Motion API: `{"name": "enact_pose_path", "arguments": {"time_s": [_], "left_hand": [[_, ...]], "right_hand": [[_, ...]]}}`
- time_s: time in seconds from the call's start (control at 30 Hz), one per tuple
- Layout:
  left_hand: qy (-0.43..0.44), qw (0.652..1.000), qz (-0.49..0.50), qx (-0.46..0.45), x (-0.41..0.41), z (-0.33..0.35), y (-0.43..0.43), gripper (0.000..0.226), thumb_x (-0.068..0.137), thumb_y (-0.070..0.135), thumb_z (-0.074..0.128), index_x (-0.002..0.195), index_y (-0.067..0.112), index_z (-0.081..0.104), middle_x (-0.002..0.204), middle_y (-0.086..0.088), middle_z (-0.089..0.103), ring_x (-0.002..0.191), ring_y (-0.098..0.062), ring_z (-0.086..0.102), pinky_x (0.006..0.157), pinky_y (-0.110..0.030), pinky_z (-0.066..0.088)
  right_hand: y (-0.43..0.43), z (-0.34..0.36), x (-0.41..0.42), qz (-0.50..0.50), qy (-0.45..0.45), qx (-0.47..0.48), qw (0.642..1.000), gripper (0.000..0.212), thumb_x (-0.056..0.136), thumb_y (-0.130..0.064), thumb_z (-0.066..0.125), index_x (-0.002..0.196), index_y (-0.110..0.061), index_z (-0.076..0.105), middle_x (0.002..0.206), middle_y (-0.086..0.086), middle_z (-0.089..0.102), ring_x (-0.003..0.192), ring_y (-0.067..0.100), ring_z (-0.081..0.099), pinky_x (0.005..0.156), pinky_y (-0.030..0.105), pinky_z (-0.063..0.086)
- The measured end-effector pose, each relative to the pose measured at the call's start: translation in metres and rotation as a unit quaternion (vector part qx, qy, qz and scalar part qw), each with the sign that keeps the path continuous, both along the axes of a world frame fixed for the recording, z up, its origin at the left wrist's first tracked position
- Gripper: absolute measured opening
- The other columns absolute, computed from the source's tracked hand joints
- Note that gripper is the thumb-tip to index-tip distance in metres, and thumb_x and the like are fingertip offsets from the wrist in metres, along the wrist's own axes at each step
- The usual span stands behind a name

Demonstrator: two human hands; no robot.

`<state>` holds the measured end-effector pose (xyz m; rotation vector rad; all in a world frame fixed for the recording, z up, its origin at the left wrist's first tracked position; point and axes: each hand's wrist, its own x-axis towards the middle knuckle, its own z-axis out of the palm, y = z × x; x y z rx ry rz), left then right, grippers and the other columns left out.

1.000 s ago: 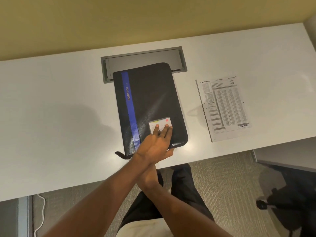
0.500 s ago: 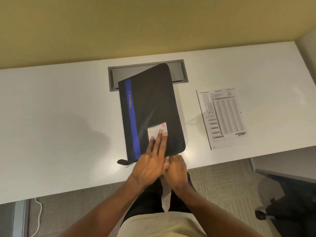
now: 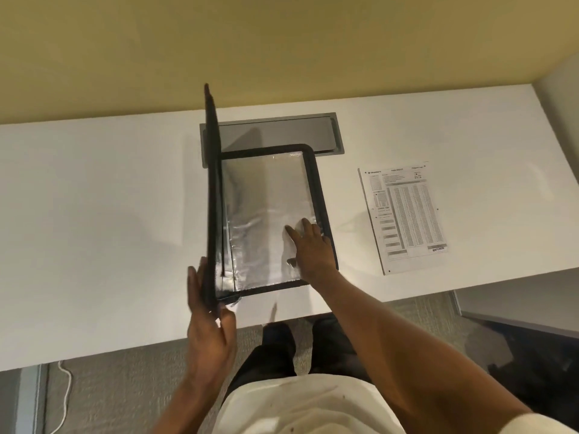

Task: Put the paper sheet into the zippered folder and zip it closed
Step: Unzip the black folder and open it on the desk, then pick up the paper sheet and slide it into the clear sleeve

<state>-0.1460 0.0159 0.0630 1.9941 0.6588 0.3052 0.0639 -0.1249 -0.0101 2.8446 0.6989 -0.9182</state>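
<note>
The folder (image 3: 269, 220) lies open on the white desk (image 3: 94, 198). Its cover (image 3: 213, 183) stands straight up along the left edge, like a thin black wall. The bottom half lies flat, and its shiny silver inside faces up with a black rim all around.

The left hand (image 3: 208, 327) grips the near corner of the standing cover, thumb on one side and fingers on the other. The right hand (image 3: 308, 245) rests flat on the silver inside, near the right rim, with its fingers spread apart and nothing held in it.

The paper sheet (image 3: 404, 214) lies flat on the desk, to the right of the folder and apart from it. A strip of bare desk runs between the folder's right rim and the sheet's left edge. The sheet's near corner comes close to the front edge of the desk.

Behind the folder a gray hatch (image 3: 282, 133) is set into the desk, and the folder's far edge covers part of it. To the left of the cover the desk is wide and bare. A yellow wall (image 3: 282, 51) stands along the back edge of the desk.
</note>
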Motion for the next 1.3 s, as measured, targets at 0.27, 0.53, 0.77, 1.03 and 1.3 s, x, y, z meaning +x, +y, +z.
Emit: {"name": "enact_pose_path", "arguments": {"time_s": [0.27, 0.53, 0.77, 1.03, 1.3], "left_hand": [[-0.003, 0.981, 0.184, 0.063, -0.027, 0.005, 0.044, 0.085, 0.092, 0.004, 0.064, 0.159, 0.039, 0.025, 0.15, -0.005, 0.039, 0.12, -0.014, 0.055, 0.085, -0.004, 0.052], [0.093, 0.959, 0.229, 0.14, -0.04, -0.02, 0.102, 0.065, 0.093, 0.01, 0.069, 0.15, 0.02, 0.039, 0.147, -0.008, 0.034, 0.119, -0.033, 0.052, 0.101, -0.011, 0.043], [0.262, 0.937, 0.154, 0.171, -0.035, -0.071, 0.138, 0.059, 0.09, 0.024, 0.077, 0.133, -0.003, 0.047, 0.149, -0.028, 0.035, 0.14, -0.048, 0.032, 0.118, -0.058, 0.034], [0.282, 0.935, -0.037, 0.211, 0.043, -0.076, 0.08, 0.065, 0.092, 0.01, 0.065, 0.152, 0.017, 0.042, 0.168, -0.012, 0.018, 0.152, -0.039, 0.025, 0.118, -0.063, 0.035], [0.365, 0.9, -0.114, 0.211, 0.102, -0.081, 0.047, 0.071, 0.1, 0.053, 0.052, 0.162, 0.034, 0.021, 0.171, -0.009, 0.01, 0.159, -0.031, 0.004, 0.113, -0.08, 0.017]], "right_hand": [[0.004, 0.009, 0.0, -0.005, -0.001, 0.005, 1.0, 0.085, 0.097, -0.042, 0.066, 0.162, -0.034, 0.012, 0.17, 0.01, 0.006, 0.158, 0.032, 0.012, 0.121, 0.048, 0.034], [0.006, 0.009, 0.001, -0.004, -0.013, 0.006, 1.0, 0.082, 0.095, -0.044, 0.068, 0.159, -0.036, 0.018, 0.165, 0.009, 0.016, 0.153, 0.031, 0.024, 0.114, 0.046, 0.042], [0.008, 0.009, 0.0, 0.0, -0.015, -0.006, 1.0, 0.083, 0.095, -0.045, 0.067, 0.16, -0.037, 0.016, 0.166, 0.008, 0.015, 0.153, 0.03, 0.025, 0.114, 0.045, 0.042], [0.009, 0.008, 0.0, 0.0, -0.014, -0.009, 1.0, 0.083, 0.095, -0.044, 0.067, 0.16, -0.037, 0.016, 0.165, 0.008, 0.016, 0.151, 0.03, 0.027, 0.112, 0.045, 0.044], [0.005, 0.004, -0.002, 0.01, -0.022, 0.0, 1.0, 0.084, 0.096, -0.047, 0.065, 0.161, -0.036, 0.013, 0.167, 0.008, 0.013, 0.153, 0.031, 0.025, 0.114, 0.046, 0.044]]}}
